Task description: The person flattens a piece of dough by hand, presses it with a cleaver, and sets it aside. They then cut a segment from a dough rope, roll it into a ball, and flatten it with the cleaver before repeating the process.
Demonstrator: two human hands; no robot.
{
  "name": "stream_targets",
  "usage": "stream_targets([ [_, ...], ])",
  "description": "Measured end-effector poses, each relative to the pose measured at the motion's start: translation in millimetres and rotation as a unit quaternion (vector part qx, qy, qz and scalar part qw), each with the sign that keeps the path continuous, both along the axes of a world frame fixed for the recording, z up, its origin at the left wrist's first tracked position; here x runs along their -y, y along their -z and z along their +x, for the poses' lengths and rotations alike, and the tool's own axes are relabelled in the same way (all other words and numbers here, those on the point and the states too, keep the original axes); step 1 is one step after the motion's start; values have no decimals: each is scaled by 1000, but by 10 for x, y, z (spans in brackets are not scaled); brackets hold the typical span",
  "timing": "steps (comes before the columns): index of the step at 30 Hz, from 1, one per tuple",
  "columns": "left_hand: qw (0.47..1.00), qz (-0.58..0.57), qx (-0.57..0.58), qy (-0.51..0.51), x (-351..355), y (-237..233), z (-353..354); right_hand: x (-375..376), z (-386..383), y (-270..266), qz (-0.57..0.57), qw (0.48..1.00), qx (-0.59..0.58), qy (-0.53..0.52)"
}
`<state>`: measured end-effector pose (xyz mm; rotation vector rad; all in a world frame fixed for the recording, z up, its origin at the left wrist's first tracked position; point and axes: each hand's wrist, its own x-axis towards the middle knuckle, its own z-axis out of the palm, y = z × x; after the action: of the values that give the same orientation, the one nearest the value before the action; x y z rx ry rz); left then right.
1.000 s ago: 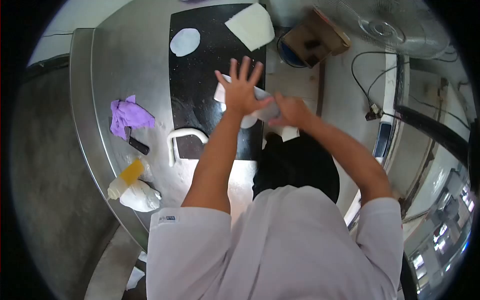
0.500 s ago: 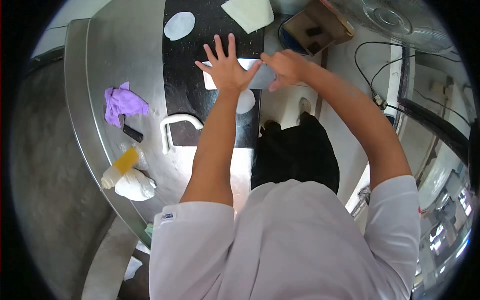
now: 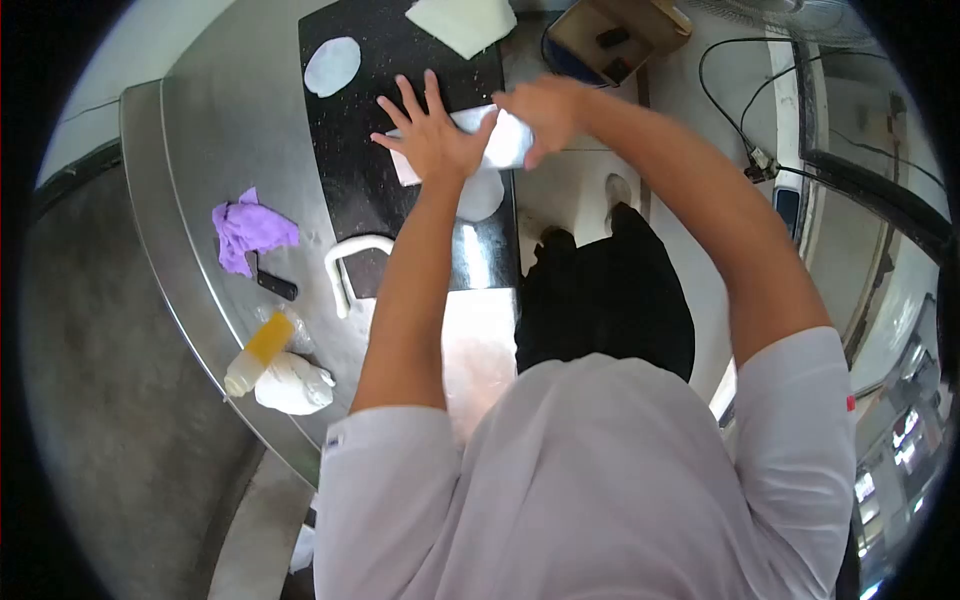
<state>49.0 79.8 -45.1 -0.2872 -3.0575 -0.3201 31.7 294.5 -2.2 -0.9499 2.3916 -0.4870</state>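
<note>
Food-prep kitchen: steel counter (image 3: 230,130), dough rounds (image 3: 332,66).

The black board (image 3: 350,150) is showing a fine scatter of white specks, and against it a white dough disc (image 3: 332,66), a pale cream sheet (image 3: 460,22) and a silver-grey metallic piece (image 3: 508,140) are standing out, the last glinting with white highlights. The dull grey steel table (image 3: 230,130) is setting off a purple cloth (image 3: 250,228), a small black object (image 3: 275,286), a white curved strip (image 3: 345,262), a squeeze bottle (image 3: 258,350) glowing yellow-orange, and a white lump (image 3: 292,385). The person is wearing a plain white shirt (image 3: 560,480) over black trousers (image 3: 600,300), and a cardboard box (image 3: 620,35) is showing brown.
</note>
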Motion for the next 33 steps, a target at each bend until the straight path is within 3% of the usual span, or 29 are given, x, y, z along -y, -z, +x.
stream_targets([
  [3,997,-27,31,63,30,63,252,-49,502,171,-35,997,38,57],
  [5,997,-34,48,53,-45,19,202,-104,384,350,-39,994,72,74],
  [8,1000,-13,-15,-1,-95,40,-3,-237,76,482,-152,983,-102,-9],
  [11,1000,-15,8,2,23,48,-216,23,-108,73,-27,998,-36,39],
  [14,996,-8,20,90,161,19,4,72,279,136,-66,992,89,63],
  [17,994,-28,49,89,32,8,134,-22,472,351,-47,993,75,76],
  [18,996,-16,42,74,17,-3,97,-103,499,680,-168,983,-21,67],
  [19,997,-4,32,63,-15,-1,27,-91,394,625,-170,983,-10,68],
  [21,1000,-4,-5,10,-84,-13,-103,-110,-105,198,-22,999,32,5],
  [25,999,-11,-4,41,94,-17,-127,31,-138,80,-21,1000,-7,22],
  [28,994,-12,23,108,128,32,50,37,294,255,-37,984,164,66],
  [29,994,-17,20,111,71,62,43,-53,228,372,-33,983,166,66],
  [31,997,-15,14,80,37,95,-62,-88,172,485,-149,988,11,29],
  [33,999,-27,-6,45,-24,38,-177,-97,-102,344,-108,992,56,45],
])
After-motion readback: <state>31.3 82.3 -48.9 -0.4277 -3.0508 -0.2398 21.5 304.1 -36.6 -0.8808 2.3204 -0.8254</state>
